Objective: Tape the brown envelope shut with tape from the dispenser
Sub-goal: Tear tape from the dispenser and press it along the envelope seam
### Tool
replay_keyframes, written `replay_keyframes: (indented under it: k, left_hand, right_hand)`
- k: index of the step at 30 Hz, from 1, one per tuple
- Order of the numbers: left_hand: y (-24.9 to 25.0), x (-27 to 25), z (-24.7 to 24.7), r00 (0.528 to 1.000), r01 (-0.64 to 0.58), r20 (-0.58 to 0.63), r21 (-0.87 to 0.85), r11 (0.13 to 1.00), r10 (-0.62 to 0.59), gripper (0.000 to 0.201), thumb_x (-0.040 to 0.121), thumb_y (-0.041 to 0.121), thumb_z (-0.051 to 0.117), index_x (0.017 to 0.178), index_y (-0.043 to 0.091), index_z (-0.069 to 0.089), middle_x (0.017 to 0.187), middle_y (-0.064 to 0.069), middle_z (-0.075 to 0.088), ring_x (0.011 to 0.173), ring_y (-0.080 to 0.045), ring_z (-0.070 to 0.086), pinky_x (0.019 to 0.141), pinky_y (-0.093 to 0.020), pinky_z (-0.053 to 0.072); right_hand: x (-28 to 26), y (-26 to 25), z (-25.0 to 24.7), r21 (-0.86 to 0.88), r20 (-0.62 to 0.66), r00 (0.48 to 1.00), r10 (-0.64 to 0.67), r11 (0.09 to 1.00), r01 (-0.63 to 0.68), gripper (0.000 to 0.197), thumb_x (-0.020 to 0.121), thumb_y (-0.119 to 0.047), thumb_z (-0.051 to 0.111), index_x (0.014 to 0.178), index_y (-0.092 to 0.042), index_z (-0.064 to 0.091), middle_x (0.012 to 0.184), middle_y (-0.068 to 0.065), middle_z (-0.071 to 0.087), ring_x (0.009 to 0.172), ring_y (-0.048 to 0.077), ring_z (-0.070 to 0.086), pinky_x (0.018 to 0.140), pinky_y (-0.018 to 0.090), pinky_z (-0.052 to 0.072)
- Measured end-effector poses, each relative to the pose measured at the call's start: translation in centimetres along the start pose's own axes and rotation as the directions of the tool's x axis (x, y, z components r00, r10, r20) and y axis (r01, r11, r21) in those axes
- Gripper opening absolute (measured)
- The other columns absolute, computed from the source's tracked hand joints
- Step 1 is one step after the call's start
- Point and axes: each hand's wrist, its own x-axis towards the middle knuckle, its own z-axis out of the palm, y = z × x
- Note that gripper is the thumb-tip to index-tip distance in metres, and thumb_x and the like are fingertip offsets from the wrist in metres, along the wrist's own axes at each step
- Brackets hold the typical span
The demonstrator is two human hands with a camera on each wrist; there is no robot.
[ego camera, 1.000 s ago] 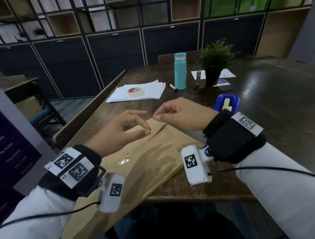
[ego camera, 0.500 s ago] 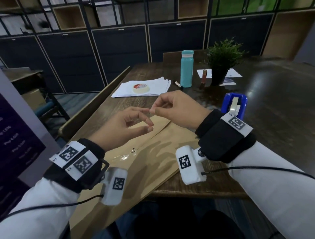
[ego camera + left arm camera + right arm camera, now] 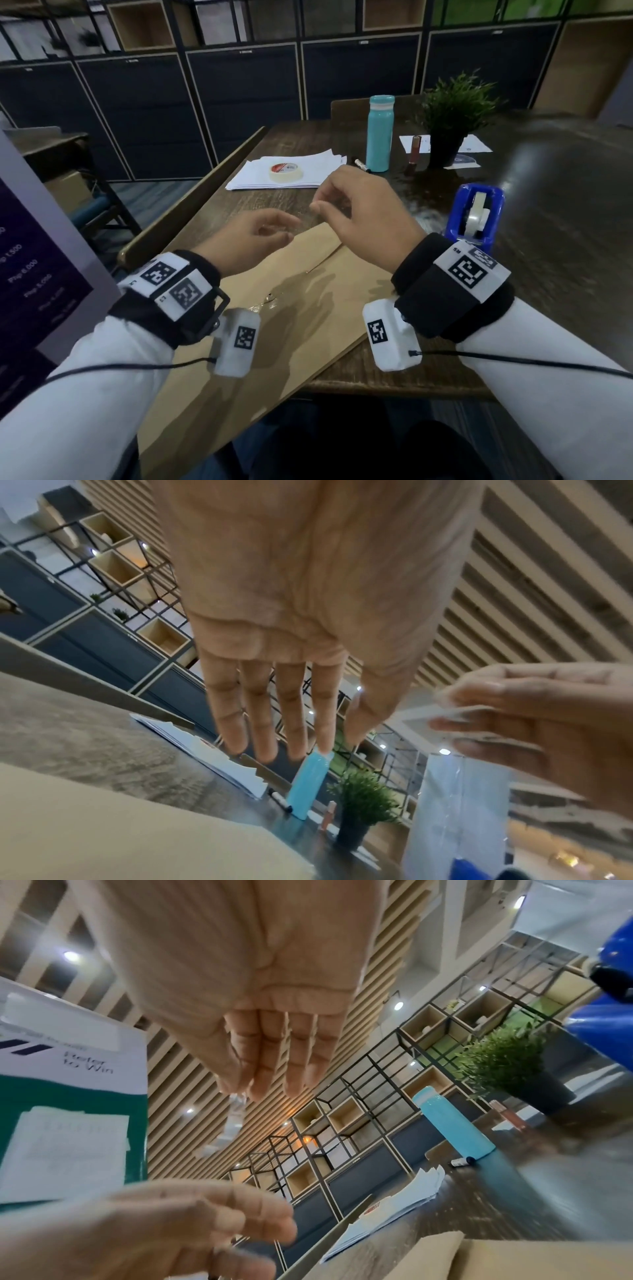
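- The setting is an office room with dark cabinet fronts and open wooden cubbies behind a dark, worn wooden counter (image 3: 548, 205) with a dull sheen.
- The brown envelope (image 3: 291, 325) lies flat on the counter's near edge, partly overhanging it. Its long axis runs from near left to far right, and its flap seam lies directly under both raised hands.
- The right hand (image 3: 363, 219) is held above the envelope's far end, thumb and forefinger pinching a short strip of clear tape (image 3: 455, 799); in the left wrist view the strip hangs down, thin, glossy and limp.
- The left hand (image 3: 250, 240) hovers just beside it, fingers loosely extended and holding nothing. It is the nearer hand to take the strip's free end.
- The blue plastic tape dispenser (image 3: 476, 216) stands on the counter to the right of the right hand, its clear roll upright.
- As I judge it, the strip must go down across the seam, and it may curl onto itself.
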Motion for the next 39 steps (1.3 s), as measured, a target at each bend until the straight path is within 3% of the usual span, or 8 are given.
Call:
replay_keyframes:
  k: [7, 12, 16, 22, 25, 30, 36, 39]
  left_hand:
    - [-0.3, 2.2, 0.7, 0.941, 0.083, 0.250, 0.487, 0.869, -0.230, 0.028, 0.096, 0.033, 0.052, 0.119, 0.024, 0.065, 0.120, 0.006, 0.062, 0.111, -0.015, 0.055, 0.102, -0.036, 0.042]
    - [0.3, 2.9, 2.2, 0.930, 0.025, 0.263, 0.651, 0.759, -0.256, 0.034, 0.096, 0.035, 0.050, 0.126, 0.024, 0.061, 0.128, 0.002, 0.061, 0.114, -0.020, 0.056, 0.095, -0.029, 0.043]
    - [0.8, 2.8, 2.8, 0.887, -0.017, 0.339, 0.701, 0.713, -0.312, 0.035, 0.097, 0.032, 0.048, 0.130, 0.030, 0.059, 0.131, 0.003, 0.059, 0.115, -0.019, 0.053, 0.084, -0.025, 0.037]
    - [-0.5, 2.2, 2.2, 0.870, -0.104, 0.387, 0.750, 0.653, -0.306, 0.036, 0.097, 0.035, 0.044, 0.131, 0.042, 0.054, 0.135, 0.009, 0.056, 0.120, -0.018, 0.052, 0.100, -0.032, 0.042]
    - [-1.6, 2.1, 1.8, 0.863, -0.123, 0.407, 0.744, 0.657, -0.300, 0.037, 0.093, 0.035, 0.045, 0.126, 0.048, 0.055, 0.137, 0.015, 0.054, 0.120, -0.016, 0.052, 0.102, -0.039, 0.044]
    - [-1.9, 1.6, 1.3, 0.865, -0.085, 0.402, 0.707, 0.702, -0.300, 0.048, 0.087, 0.022, 0.048, 0.126, 0.051, 0.053, 0.138, 0.014, 0.053, 0.117, -0.016, 0.054, 0.101, -0.039, 0.045]
    - [-2.9, 1.5, 1.1, 0.859, -0.098, 0.413, 0.713, 0.694, -0.303, 0.054, 0.087, 0.019, 0.042, 0.132, 0.049, 0.048, 0.140, 0.012, 0.051, 0.118, -0.019, 0.053, 0.101, -0.039, 0.045]
    - [-3.3, 1.6, 1.1, 0.845, -0.116, 0.440, 0.704, 0.701, -0.303, 0.058, 0.087, 0.013, 0.039, 0.133, 0.046, 0.049, 0.145, 0.018, 0.045, 0.126, -0.017, 0.048, 0.106, -0.040, 0.041]
  right_hand:
    - [0.3, 2.6, -0.2, 0.083, 0.132, 0.936, 0.327, 0.937, -0.339, 0.017, 0.090, -0.023, 0.062, 0.089, -0.007, 0.070, 0.073, -0.013, 0.059, 0.071, 0.000, 0.054, 0.063, 0.013, 0.042]
    - [0.3, 4.6, 1.0, 0.209, 0.236, 0.846, 0.478, 0.825, -0.525, 0.024, 0.087, -0.020, 0.065, 0.089, 0.004, 0.070, 0.070, -0.009, 0.063, 0.070, 0.007, 0.057, 0.080, 0.033, 0.053]
    - [0.6, 5.2, 1.9, 0.223, 0.302, 0.786, 0.539, 0.762, -0.608, 0.025, 0.084, -0.020, 0.068, 0.092, 0.003, 0.071, 0.091, 0.014, 0.072, 0.082, 0.021, 0.065, 0.090, 0.040, 0.055]
    - [1.3, 5.5, 3.4, 0.232, 0.369, 0.720, 0.588, 0.692, -0.684, 0.018, 0.083, -0.015, 0.066, 0.065, -0.014, 0.069, 0.085, 0.006, 0.072, 0.078, 0.016, 0.060, 0.089, 0.036, 0.051]
    - [1.5, 5.2, 4.2, 0.172, 0.414, 0.695, 0.588, 0.699, -0.694, 0.015, 0.083, -0.016, 0.065, 0.082, -0.003, 0.073, 0.105, 0.014, 0.072, 0.089, 0.020, 0.059, 0.092, 0.037, 0.049]
    - [1.4, 4.6, 5.5, 0.053, 0.443, 0.635, 0.632, 0.689, -0.723, 0.020, 0.084, -0.017, 0.066, 0.070, -0.004, 0.060, 0.066, 0.003, 0.052, 0.067, 0.019, 0.051, 0.055, 0.024, 0.038]
    - [1.2, 4.8, 6.8, 0.017, 0.450, 0.615, 0.648, 0.682, -0.731, 0.024, 0.082, -0.018, 0.067, 0.097, 0.001, 0.068, 0.074, 0.006, 0.060, 0.075, 0.023, 0.057, 0.064, 0.024, 0.044]
    - [1.0, 4.7, 7.0, -0.011, 0.440, 0.605, 0.663, 0.678, -0.735, 0.016, 0.082, -0.018, 0.067, 0.081, -0.004, 0.061, 0.066, 0.003, 0.052, 0.067, 0.020, 0.052, 0.051, 0.022, 0.036]
